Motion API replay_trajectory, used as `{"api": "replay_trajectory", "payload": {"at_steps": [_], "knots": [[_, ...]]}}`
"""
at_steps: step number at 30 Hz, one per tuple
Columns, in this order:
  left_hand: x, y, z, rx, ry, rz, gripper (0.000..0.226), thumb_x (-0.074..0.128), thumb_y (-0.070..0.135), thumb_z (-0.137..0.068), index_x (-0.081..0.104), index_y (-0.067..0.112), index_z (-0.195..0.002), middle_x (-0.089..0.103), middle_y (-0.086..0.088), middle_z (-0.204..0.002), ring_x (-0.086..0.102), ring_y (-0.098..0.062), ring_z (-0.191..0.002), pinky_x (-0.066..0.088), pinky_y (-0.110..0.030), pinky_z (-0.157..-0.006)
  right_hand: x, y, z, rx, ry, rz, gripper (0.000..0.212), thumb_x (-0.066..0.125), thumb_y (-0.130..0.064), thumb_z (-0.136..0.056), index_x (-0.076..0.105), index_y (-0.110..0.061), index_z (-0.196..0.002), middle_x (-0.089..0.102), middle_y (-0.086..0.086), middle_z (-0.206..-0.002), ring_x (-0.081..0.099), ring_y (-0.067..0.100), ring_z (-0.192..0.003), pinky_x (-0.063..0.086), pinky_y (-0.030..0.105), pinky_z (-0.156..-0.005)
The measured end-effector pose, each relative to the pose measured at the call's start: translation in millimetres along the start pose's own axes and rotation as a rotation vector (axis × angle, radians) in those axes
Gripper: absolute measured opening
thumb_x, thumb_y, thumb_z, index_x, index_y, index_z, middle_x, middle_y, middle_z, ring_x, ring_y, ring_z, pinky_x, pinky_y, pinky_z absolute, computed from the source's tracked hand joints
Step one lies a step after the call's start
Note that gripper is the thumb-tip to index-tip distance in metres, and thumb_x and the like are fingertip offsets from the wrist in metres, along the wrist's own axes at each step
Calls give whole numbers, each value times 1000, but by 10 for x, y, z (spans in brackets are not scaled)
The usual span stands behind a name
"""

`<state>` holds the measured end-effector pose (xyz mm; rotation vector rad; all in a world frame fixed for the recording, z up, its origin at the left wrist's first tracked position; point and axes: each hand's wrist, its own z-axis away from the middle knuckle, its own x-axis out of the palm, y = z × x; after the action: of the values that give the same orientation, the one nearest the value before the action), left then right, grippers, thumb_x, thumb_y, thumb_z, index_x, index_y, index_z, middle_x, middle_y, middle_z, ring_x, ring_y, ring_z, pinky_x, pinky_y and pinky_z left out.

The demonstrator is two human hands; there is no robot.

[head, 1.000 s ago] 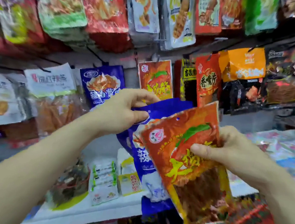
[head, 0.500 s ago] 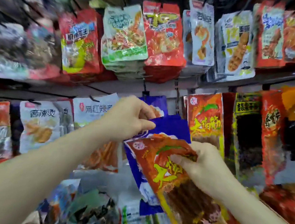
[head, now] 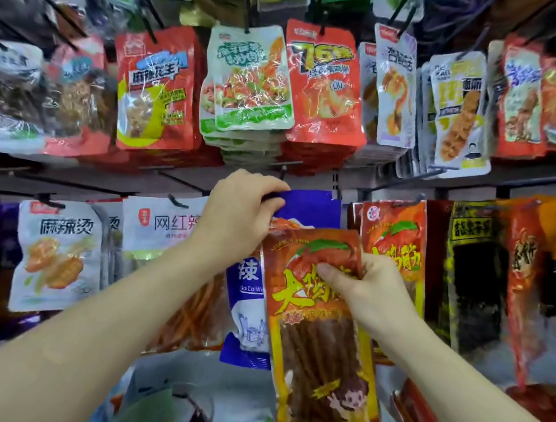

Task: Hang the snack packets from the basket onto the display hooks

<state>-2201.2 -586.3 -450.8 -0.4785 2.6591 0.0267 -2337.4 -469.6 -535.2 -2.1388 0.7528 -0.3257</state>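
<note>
Two packets: one per hand, both raised before the lower row of the display (head: 73, 169), neither plainly hung.
Right hand (head: 368, 294): fingers wrap the orange packet (head: 319, 347), thumb on its face, holding it upright across the blue packet (head: 310, 206).
Left hand (head: 239, 214): fingers pinch the blue packet by its top edge, up at hook level.
Hook: hidden behind the left hand; I cannot tell whether the hole is threaded.
Slip risk: letting go before the hole catches probably drops the blue packet.
Snag risk: the orange packet blocks the view and may nudge the hung orange row (head: 397, 243) just beside it.
</note>
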Motion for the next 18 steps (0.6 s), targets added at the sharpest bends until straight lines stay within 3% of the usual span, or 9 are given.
{"api": "replay_trajectory", "payload": {"at_steps": [5,8,11,15,18], "knots": [[-25,1,-79,-12,-71,8,31,52,20,-86,71,11,-109,71,-8,-101,58,-30,-98,45,-40,-86,-38,13,0,-27,-13,94,11,70,-13,-86,72,-23,-86,76,-3,-92,71,12,-85,59,33,-78],[-24,-3,-125,-39,-83,-3,28,53,20,-92,70,13,-113,69,-6,-105,56,-29,-104,44,-47,-91,-116,8,25,-134,49,335,14,71,-15,-86,68,-28,-81,64,-4,-101,62,4,-91,52,28,-82],[-20,23,-187,-68,-133,-31,26,53,18,-95,69,15,-116,69,-6,-111,56,-28,-109,43,-49,-94,-212,-8,-3,-160,99,431,5,72,-10,-84,71,-15,-87,68,0,-92,64,13,-87,54,39,-82],[-41,39,-214,-90,-168,-23,24,56,16,-94,70,16,-113,70,-4,-112,59,-24,-109,45,-42,-95,-288,-66,-62,-82,3,322,10,75,-14,-81,74,-13,-91,74,3,-93,70,22,-87,56,49,-81],[-69,7,-220,-173,-194,128,18,61,14,-91,75,16,-102,73,2,-99,65,-9,-89,48,-25,-79,-260,-159,-120,-63,-64,319,9,76,-16,-81,75,-17,-91,66,1,-109,66,19,-99,53,45,-90]]}}
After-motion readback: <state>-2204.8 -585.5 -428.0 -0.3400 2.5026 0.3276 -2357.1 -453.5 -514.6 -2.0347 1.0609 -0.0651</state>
